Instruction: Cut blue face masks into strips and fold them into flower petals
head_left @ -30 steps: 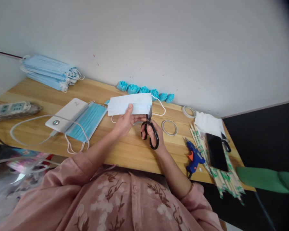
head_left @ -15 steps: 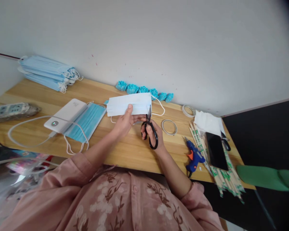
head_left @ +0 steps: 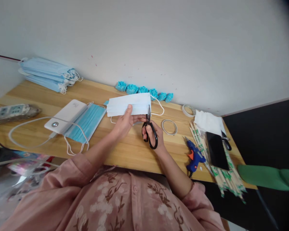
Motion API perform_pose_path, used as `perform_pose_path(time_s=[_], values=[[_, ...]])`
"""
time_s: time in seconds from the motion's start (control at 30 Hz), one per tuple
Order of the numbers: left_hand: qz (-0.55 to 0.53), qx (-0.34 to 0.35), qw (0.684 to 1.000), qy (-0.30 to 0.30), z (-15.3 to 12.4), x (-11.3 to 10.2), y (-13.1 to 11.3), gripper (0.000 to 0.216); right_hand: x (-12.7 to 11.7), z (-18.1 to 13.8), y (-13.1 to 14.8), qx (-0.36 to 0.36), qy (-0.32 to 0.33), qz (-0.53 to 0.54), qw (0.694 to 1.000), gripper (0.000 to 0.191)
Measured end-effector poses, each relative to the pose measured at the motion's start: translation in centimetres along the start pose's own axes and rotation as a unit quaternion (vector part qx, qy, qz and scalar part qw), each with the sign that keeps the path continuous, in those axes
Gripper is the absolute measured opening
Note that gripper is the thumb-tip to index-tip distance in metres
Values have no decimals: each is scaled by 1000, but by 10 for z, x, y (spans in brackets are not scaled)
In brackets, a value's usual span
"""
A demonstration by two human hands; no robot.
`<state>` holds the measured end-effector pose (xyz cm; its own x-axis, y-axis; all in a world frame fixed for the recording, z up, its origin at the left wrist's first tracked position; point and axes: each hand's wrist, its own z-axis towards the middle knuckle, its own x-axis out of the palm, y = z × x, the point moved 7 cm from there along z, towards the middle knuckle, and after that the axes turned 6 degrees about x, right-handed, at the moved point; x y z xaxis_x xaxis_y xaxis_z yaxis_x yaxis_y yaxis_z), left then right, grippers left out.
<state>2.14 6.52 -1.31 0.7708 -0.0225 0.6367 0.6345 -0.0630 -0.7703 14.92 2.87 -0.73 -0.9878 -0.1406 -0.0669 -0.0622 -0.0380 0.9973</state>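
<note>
My left hand (head_left: 124,122) pinches a pale blue face mask (head_left: 128,104) by its lower edge and holds it level above the wooden table (head_left: 125,150). My right hand (head_left: 153,134) grips black-handled scissors (head_left: 149,131), fingers through the loops. The blades point up and meet the mask's right end, beside its white ear loop (head_left: 158,107).
A white power bank (head_left: 66,116) lies on a blue mask (head_left: 88,122) to the left, with a stack of masks (head_left: 47,74) and a power strip (head_left: 11,110) further left. Blue fabric roses (head_left: 144,90) line the wall. Tape rings (head_left: 170,126), a blue glue gun (head_left: 194,156), a phone (head_left: 215,150) and sticks (head_left: 227,179) lie right.
Almost nothing differs. Both hands, the mask and the scissors keep their places, and the view has shifted slightly.
</note>
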Motion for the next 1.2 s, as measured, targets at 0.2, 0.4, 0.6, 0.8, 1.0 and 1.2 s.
perform_pose_path(time_s=[0.2,0.4,0.6,0.8,1.0,1.2], values=[[-20,7,1000,-12,1,-2,0,58,-2,1,-6,6,-10,-13,1000,55],[-10,-5,1000,4,1,-2,3,64,-4,2,-10,13,-22,-23,999,50],[-8,-8,1000,-3,1,-1,1,65,-4,2,-9,9,-19,-24,999,51],[0,11,1000,-2,0,1,-5,59,-1,1,-12,11,-9,-28,999,48],[13,37,998,-58,0,-7,-11,44,1,0,-16,27,-10,-20,999,52],[20,41,995,-85,-1,-10,-12,41,5,0,-17,44,19,19,999,53]])
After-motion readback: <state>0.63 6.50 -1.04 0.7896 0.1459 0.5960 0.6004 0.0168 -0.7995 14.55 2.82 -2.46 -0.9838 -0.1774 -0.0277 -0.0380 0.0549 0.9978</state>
